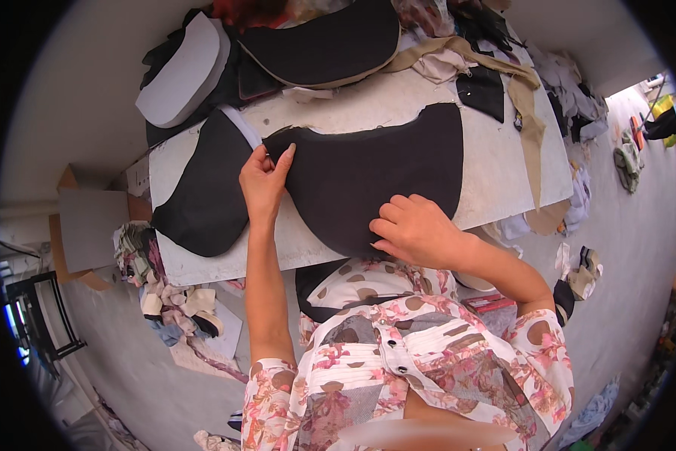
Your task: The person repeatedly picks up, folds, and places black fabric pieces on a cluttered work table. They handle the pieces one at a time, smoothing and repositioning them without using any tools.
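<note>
A wide, curved black fabric piece lies flat at the front of the white table, its lower edge reaching the table's near edge. My left hand pinches its upper left corner between thumb and fingers. Over its lower right part rests my right hand, with fingers curled; what they hold, if anything, is hidden beneath them. Just left of my left hand lies another black curved piece, with a white strip showing along its upper right edge.
At the back of the table sit a stack of black curved pieces and white curved pieces. A tan fabric strip hangs along the right side. Fabric scraps and an open cardboard box are at the left.
</note>
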Available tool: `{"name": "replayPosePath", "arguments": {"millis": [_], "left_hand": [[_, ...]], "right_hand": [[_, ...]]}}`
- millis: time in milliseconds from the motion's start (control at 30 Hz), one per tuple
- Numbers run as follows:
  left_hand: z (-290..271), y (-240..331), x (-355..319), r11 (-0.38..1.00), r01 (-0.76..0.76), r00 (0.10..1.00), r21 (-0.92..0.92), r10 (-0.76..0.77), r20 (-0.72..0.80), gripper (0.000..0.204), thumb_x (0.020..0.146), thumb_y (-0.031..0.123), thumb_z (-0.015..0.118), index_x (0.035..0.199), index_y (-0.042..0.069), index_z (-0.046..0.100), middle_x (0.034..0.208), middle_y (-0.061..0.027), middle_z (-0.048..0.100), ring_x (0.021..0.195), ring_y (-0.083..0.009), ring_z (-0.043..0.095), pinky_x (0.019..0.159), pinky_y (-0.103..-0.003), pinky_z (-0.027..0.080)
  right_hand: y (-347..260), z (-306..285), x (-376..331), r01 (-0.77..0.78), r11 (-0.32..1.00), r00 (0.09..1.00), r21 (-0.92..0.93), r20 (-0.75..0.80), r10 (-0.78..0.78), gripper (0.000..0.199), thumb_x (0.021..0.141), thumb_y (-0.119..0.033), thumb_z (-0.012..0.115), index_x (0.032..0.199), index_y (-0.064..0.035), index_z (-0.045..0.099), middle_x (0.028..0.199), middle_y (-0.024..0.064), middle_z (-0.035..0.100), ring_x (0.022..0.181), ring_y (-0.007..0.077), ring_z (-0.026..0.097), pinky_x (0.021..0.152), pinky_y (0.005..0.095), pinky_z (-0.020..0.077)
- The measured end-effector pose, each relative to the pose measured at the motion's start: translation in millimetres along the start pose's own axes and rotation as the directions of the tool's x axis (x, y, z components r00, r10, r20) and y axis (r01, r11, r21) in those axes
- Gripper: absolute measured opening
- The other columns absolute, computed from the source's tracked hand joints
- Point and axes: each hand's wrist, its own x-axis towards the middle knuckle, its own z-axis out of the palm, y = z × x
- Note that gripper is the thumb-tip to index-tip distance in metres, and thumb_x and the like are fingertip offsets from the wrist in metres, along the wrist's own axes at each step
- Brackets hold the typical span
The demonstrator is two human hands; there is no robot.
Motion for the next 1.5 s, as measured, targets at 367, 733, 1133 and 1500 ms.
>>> {"name": "replayPosePath", "arguments": {"millis": [367, 733, 1133, 1500], "left_hand": [[18, 25, -33, 0.57, -0.572, 0.781, 0.59, 0.599, 0.178, 0.066, 0.084, 0.042, 0.07, 0.139, 0.011, 0.049, 0.144, -0.0179, 0.041, 0.135, -0.0348, 0.035, 0.109, -0.052, 0.025], [32, 17, -39, 0.542, -0.607, 0.794, 0.581, 0.432, 0.427, 0.071, 0.085, 0.049, 0.063, 0.144, 0.015, 0.044, 0.155, -0.0175, 0.026, 0.145, -0.0372, 0.019, 0.115, -0.058, 0.008], [-52, -26, -70, 0.882, -0.391, 0.779, 0.263, 0.47, -0.416, 0.023, 0.095, 0.013, 0.055, 0.112, 0.002, 0.066, 0.122, -0.0134, 0.063, 0.127, -0.0333, 0.051, 0.107, -0.042, 0.035], [-164, -96, -82, 0.982, -0.16, 0.556, -0.1, 0.006, -0.831, 0.031, 0.101, 0.022, 0.051, 0.111, -0.004, 0.064, 0.113, -0.01, 0.067, 0.106, -0.0175, 0.06, 0.097, -0.032, 0.042]], "right_hand": [[49, -19, 3, -0.34, 0.913, 0.913, -0.224, -0.31, 0.264, 0.064, 0.084, -0.041, 0.066, 0.137, -0.0096, 0.048, 0.145, 0.0198, 0.038, 0.136, 0.0394, 0.032, 0.11, 0.0534, 0.0273], [67, 4, -4, -0.415, 0.883, 0.905, -0.221, -0.197, 0.376, 0.068, 0.088, -0.046, 0.06, 0.144, -0.0128, 0.041, 0.153, 0.0207, 0.026, 0.143, 0.0403, 0.018, 0.115, 0.0558, 0.0113], [-27, 30, 186, 0.142, 0.916, 0.938, 0.375, -0.347, -0.004, 0.007, 0.079, -0.006, 0.072, 0.084, -0.004, 0.067, 0.081, 0.0073, 0.065, 0.074, 0.024, 0.063, 0.065, 0.0337, 0.0502], [-78, 155, 281, 0.23, 0.962, 0.969, 0.144, -0.128, -0.213, 0.012, 0.076, -0.014, 0.07, 0.081, -0.004, 0.064, 0.083, 0.0121, 0.063, 0.085, 0.0304, 0.061, 0.071, 0.042, 0.0509]]}}
